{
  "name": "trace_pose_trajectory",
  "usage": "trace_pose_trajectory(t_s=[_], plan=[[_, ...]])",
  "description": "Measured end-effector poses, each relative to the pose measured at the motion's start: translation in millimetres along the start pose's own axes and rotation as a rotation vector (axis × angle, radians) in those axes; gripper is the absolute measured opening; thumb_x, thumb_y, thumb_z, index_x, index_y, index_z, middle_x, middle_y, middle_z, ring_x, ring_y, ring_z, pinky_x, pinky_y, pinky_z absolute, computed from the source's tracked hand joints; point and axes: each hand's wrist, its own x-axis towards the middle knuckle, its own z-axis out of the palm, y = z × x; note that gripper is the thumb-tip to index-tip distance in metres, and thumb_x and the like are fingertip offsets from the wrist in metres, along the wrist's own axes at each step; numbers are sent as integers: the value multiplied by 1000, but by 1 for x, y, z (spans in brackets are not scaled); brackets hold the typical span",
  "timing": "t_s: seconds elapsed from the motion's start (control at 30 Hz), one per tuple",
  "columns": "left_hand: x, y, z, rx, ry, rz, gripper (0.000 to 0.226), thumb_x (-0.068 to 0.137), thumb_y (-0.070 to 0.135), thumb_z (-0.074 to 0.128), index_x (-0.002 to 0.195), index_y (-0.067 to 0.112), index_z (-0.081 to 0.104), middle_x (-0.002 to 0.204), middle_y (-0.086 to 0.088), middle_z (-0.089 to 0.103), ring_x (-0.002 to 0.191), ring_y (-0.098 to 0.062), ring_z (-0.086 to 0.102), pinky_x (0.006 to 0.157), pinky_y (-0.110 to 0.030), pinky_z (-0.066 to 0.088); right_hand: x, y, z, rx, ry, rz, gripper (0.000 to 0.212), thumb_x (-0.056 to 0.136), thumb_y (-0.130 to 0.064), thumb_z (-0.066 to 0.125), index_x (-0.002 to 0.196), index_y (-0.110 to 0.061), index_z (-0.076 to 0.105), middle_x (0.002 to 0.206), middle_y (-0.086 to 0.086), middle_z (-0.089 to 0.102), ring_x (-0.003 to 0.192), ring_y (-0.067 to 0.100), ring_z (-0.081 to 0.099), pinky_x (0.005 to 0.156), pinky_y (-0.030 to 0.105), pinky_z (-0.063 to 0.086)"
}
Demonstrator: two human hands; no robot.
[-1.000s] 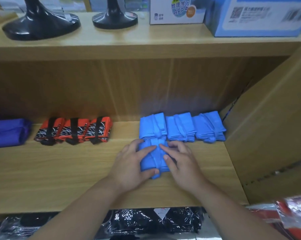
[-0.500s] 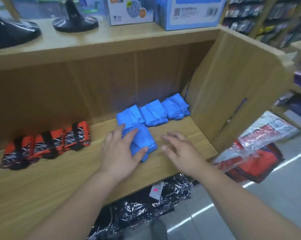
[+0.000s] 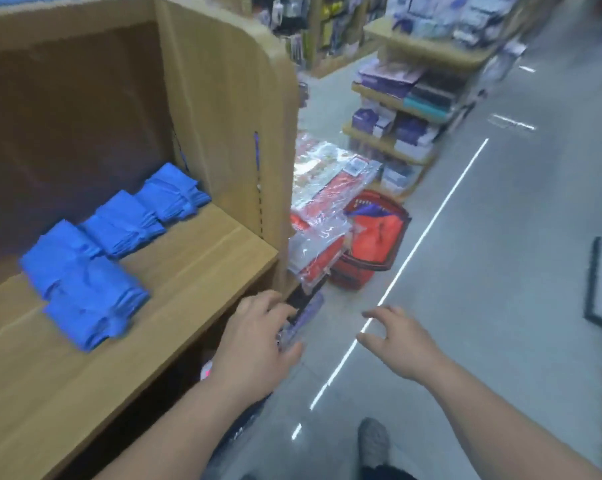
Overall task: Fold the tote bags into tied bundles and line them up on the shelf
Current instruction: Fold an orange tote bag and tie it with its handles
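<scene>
Four blue tote bundles lie on the wooden shelf [image 3: 195, 258]. Three form a back row [image 3: 123, 223] running toward the side panel [image 3: 230, 116]. The fourth bundle [image 3: 95, 306] lies in front, touching the row's leftmost one.

The left hand [image 3: 254, 344] is off the shelf's front corner, fingers loosely spread and holding nothing. The right hand [image 3: 396, 344] hangs over the aisle floor, fingers relaxed and slightly curled, also empty. Both are well apart from the bundles.

Beyond the side panel, plastic-wrapped red packs [image 3: 323, 209] lean beside a red shopping basket [image 3: 372, 244] holding orange fabric. A white floor line [image 3: 424, 230] runs past the basket. A shoe [image 3: 374, 441] shows at the bottom edge.
</scene>
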Motion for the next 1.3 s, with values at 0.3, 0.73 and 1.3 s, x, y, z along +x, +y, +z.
trace_pose_trajectory(t_s=[0.3, 0.73, 1.3], plan=[[162, 101, 131, 165, -388, -108, 73, 64, 74, 37, 111, 25, 64, 110, 2, 56, 107, -24, 55, 91, -33, 44, 60, 212, -68, 65, -74, 212, 55, 89, -53, 66, 137, -27, 59, 144, 1, 54, 136, 21, 46, 113, 32, 36], [404, 192, 228, 143, -452, -279, 53, 78, 53, 65, 124, 26, 62, 120, -2, 58, 115, -24, 57, 100, -35, 47, 258, 354, -174, 92, -146, 222, 58, 86, -55, 64, 137, -28, 57, 143, 2, 52, 134, 24, 47, 112, 39, 39], [701, 77, 373, 21, -647, -595, 52, 85, 58, 66, 126, 27, 59, 128, -4, 54, 117, -27, 54, 101, -39, 46, 600, 410, -188, 103, -450, 303, 53, 92, -48, 62, 138, -22, 57, 143, 3, 51, 131, 23, 51, 109, 32, 40]])
